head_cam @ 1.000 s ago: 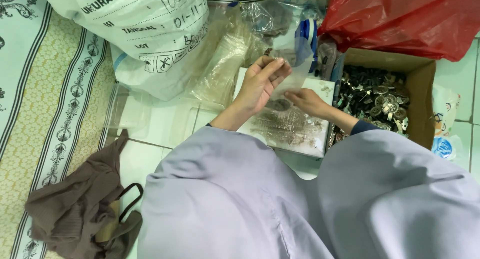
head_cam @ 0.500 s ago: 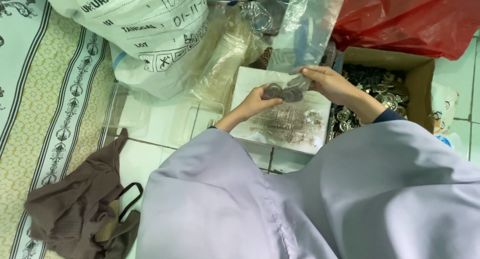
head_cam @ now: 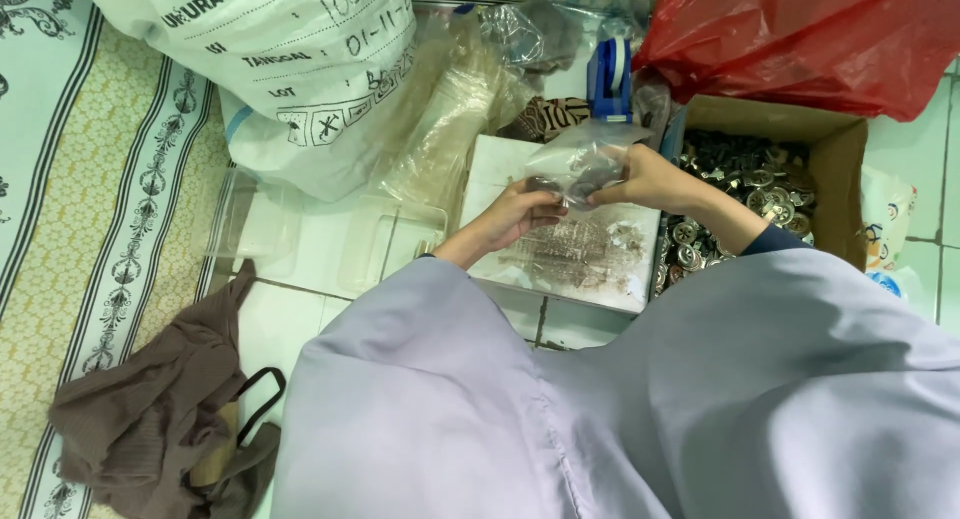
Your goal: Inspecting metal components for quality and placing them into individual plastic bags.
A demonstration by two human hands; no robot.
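From the head camera, both hands meet above a white tray [head_cam: 500, 159]. The left hand [head_cam: 515, 211] pinches one side of a small clear bag [head_cam: 580, 164] with its fingers closed on it. The right hand [head_cam: 650, 179] grips the other side, fingers curled tight. The bag holds dark round bits. A cardboard box [head_cam: 840, 159] of shiny metal buttons sits just beside the tray.

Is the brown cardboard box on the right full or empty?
Partly full: the brown cardboard box is open on top, and shiny round metal pieces cover its visible bottom, well below the rim.
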